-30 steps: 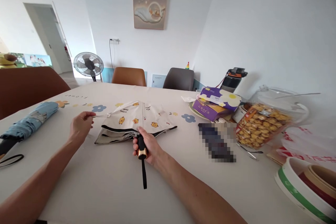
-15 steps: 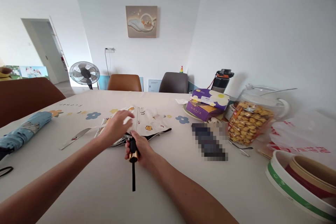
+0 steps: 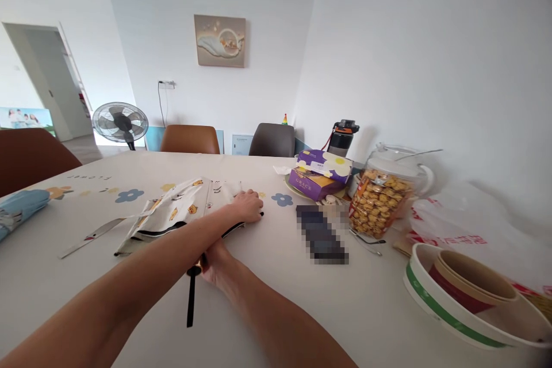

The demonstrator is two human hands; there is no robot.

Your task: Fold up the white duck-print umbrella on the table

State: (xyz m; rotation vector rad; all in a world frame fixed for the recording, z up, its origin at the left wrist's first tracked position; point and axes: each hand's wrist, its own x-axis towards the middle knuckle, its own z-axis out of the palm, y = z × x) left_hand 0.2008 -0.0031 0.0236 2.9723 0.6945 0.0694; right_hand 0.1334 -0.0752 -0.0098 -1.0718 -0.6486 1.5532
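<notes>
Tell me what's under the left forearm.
Under the left forearm are part of the white umbrella and part of the right hand. The handle's end and black strap show below it; most of the handle and the right hand's grip are covered.

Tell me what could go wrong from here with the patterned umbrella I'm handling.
Your left forearm crosses over the umbrella handle, with your left hand at the far right of the umbrella and your right hand by the handle, so your arms might get in each other's way. The loose white strap lies out on the table and could get trapped in the folds. The fabric spreads loosely on the left, so it may bunch unevenly.
</notes>
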